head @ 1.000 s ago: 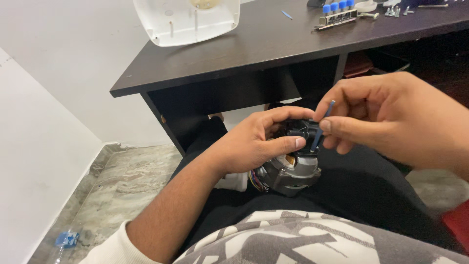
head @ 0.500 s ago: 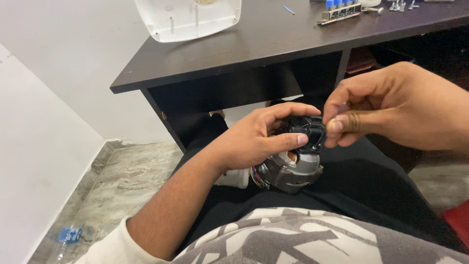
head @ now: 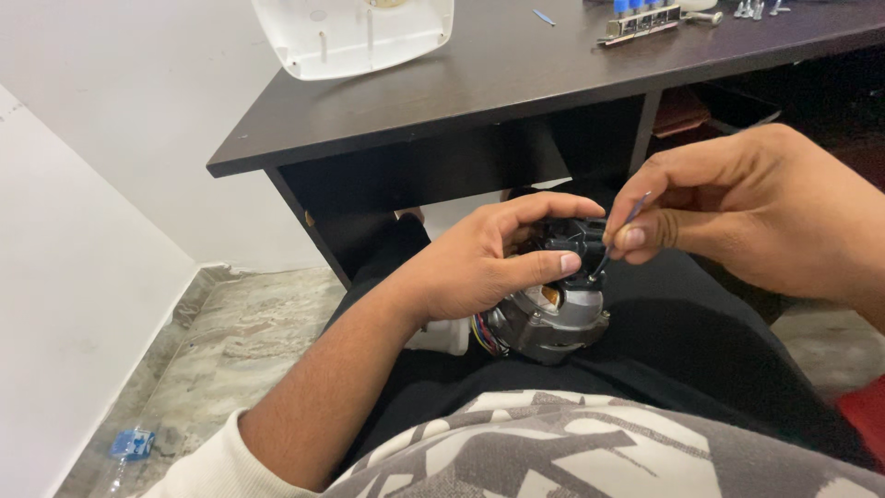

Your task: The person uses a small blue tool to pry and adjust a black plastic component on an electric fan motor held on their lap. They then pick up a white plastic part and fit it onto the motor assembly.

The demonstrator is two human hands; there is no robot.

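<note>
Small electric motor (head: 553, 323) sits on the lap, below the dark desk (head: 516, 83). Left hand (head: 479, 263) is closed around its black top housing (head: 572, 235), thumb pressed across the front. Right hand (head: 737, 217) pinches a thin tool (head: 616, 235), tip down at the housing edge. Looks like prying or probing a clip; next move calls for a steady grip and light leverage

A white plastic cover (head: 355, 32) and scattered screws (head: 756, 9) lie on a dark tabletop (head: 516, 83); a blue-capped bottle (head: 132, 444) rests on the marble floor (head: 230, 350).
</note>
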